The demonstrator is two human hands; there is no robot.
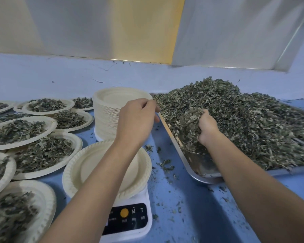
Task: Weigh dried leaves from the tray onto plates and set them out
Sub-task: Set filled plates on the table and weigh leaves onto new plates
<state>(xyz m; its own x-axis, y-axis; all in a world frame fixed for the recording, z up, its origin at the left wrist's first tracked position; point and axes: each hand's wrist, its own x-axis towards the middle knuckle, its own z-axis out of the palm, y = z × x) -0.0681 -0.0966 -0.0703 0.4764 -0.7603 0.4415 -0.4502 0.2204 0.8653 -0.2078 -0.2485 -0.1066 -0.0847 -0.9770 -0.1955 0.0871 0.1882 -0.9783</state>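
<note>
The right hand [207, 128] is sunk in the heap of dried leaves [249, 120] on the metal tray [173, 137], fingers clenched round a clump. The left hand [139, 118] hovers at the tray's left rim, in front of the stack of plates [105, 113], fingers curled — whether they pinch anything cannot be told. An empty plate [95, 171] sits on the scale [130, 223]; filled plates [23, 130] crowd the blue table [186, 199] at left.
</note>
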